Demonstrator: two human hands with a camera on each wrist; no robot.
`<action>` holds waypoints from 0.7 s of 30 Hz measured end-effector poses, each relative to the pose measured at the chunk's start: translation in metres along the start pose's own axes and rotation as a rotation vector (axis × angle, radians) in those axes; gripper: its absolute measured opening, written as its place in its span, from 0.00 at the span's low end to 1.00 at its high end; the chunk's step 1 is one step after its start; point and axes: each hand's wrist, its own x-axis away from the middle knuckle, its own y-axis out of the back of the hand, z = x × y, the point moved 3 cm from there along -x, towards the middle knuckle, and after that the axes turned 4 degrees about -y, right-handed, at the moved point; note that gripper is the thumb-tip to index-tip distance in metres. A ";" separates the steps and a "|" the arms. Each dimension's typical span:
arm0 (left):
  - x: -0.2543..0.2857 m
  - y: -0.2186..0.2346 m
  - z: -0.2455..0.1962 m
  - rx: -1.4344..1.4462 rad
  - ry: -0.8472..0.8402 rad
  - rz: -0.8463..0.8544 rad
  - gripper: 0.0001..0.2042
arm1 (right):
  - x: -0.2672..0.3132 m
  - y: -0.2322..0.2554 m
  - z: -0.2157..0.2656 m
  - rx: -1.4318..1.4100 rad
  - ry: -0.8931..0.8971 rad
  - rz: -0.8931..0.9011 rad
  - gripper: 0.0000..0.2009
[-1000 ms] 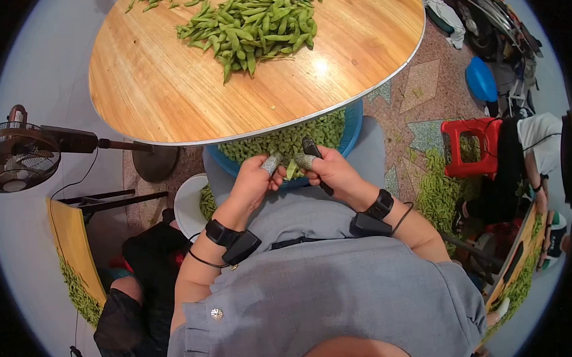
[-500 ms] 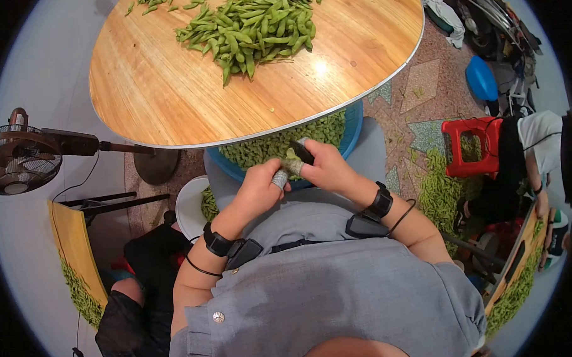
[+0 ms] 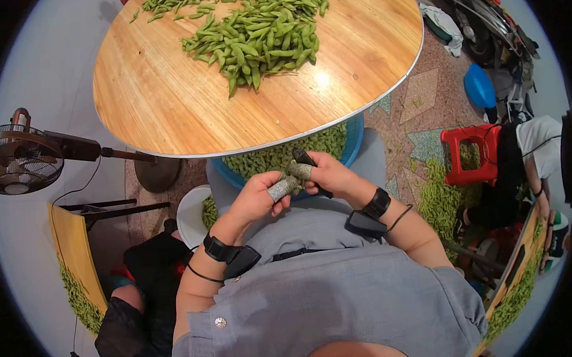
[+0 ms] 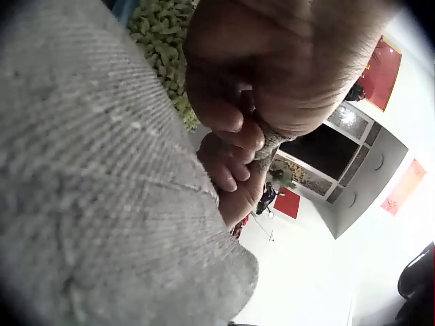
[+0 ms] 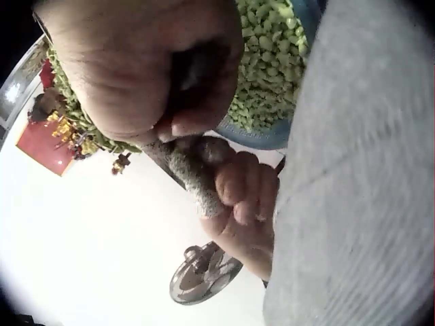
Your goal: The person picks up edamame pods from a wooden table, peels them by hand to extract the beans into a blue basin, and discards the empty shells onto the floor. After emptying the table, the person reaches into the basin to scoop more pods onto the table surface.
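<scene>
My left hand (image 3: pixel 254 197) and right hand (image 3: pixel 334 177) meet over my lap, both thumbs wrapped in grey, textured covers. The right hand grips a slim black tool (image 3: pixel 303 156), its far end showing below the palm. Between the thumbs and fingers the left hand pinches a green soybean pod (image 3: pixel 296 189), mostly hidden. Just beyond is a blue basin (image 3: pixel 358 133) full of shelled green soybeans (image 3: pixel 266 159), partly under the table edge. In the right wrist view the curled left fingers (image 5: pixel 248 193) lie close against the right hand.
Unshelled pods (image 3: pixel 262 47) are heaped on the round wooden table (image 3: pixel 163 101). A white bucket (image 3: pixel 190 216) with pods stands at my left, near a fan (image 3: pixel 27 153). On the right are a red stool (image 3: pixel 468 153), pods on the floor (image 3: pixel 438 198) and another person's arm (image 3: pixel 533 170).
The green pod showed between the hands a second ago. Both hands came together, thumbs crossing over it, and then shifted slightly toward my body. The black tool stays in the right hand.
</scene>
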 end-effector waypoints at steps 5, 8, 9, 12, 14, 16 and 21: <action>-0.004 -0.001 0.004 0.550 0.074 -0.061 0.12 | -0.010 0.008 -0.003 0.272 0.174 -0.116 0.09; -0.014 0.012 0.011 0.326 0.046 -0.208 0.09 | -0.003 0.011 0.005 0.760 0.318 -0.397 0.09; -0.014 0.010 0.009 0.325 0.036 -0.207 0.09 | 0.000 0.011 0.009 0.906 0.387 -0.481 0.09; -0.015 0.009 0.004 0.062 0.008 -0.269 0.09 | 0.008 0.001 0.021 1.096 0.517 -0.557 0.09; -0.022 0.013 0.008 -0.089 -0.101 -0.263 0.09 | 0.010 -0.004 0.024 1.021 0.590 -0.495 0.09; -0.030 0.014 0.010 -0.107 -0.180 -0.294 0.10 | 0.007 0.003 0.021 1.039 0.583 -0.497 0.09; -0.024 0.021 0.005 -0.094 -0.112 -0.342 0.11 | 0.004 0.015 0.004 0.575 0.181 -0.363 0.08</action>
